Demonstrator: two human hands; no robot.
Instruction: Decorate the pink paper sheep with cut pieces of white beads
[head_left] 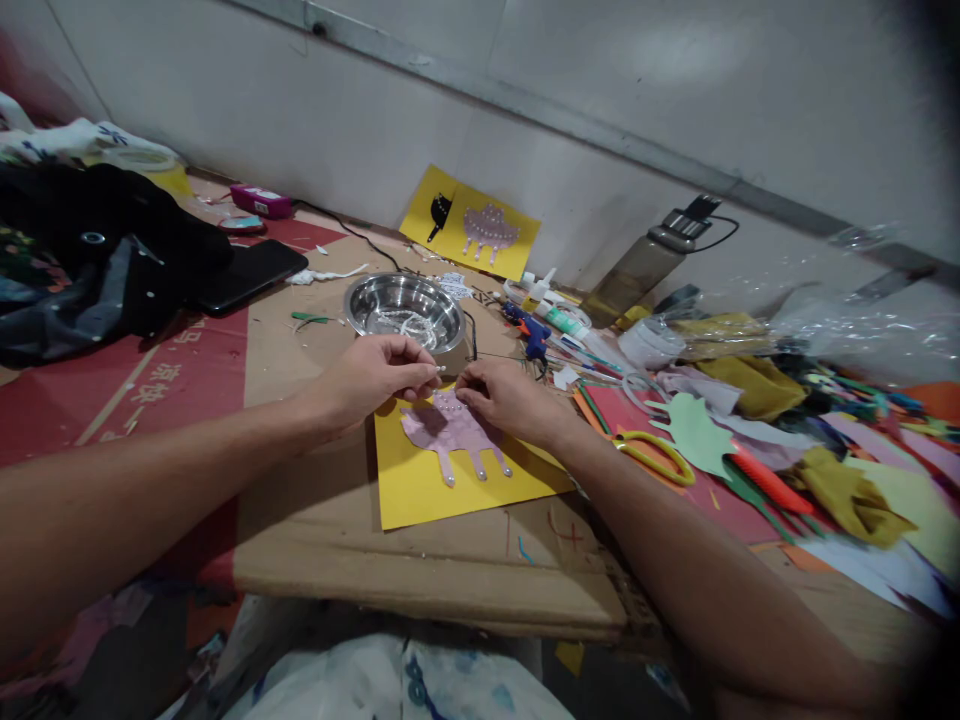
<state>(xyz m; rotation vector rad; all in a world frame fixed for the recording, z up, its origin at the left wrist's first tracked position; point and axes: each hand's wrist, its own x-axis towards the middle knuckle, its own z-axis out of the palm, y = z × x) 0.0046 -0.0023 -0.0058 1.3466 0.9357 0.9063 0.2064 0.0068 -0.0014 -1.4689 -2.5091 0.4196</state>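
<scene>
Best to steady the yellow rectangular card [409,505] flat, near the middle of the table's near side, without creasing the pale purple three-pronged cutout [431,437] lying on it. Rest the right hand [506,395] lightly over the cutout's far right part, with fingers curled together there; cannot tell whether gripping anything. Pinch gently with the left hand [375,378], seen closed at thumb and fingertips on a tiny white pearl-like bead [441,368], just beyond the cutout. Probably wise to match the spacing of the rows already on it. Beyond, note the plain pale wall [585,120] at the far side, then the brown cardboard table covering [300,525], red toward the left. Find heaped black fabric [127,235] at far left, a grey translucent bottle [637,275] leaning at far right, and beaded yellow cards [527,235] propped against the wall. Notice, smaller again, a shiny round metal bowl [358,312] just beyond the left hand, yellow-handled scissors [671,455] at right, and a blue glue gun [535,335] beyond the right hand.
</scene>
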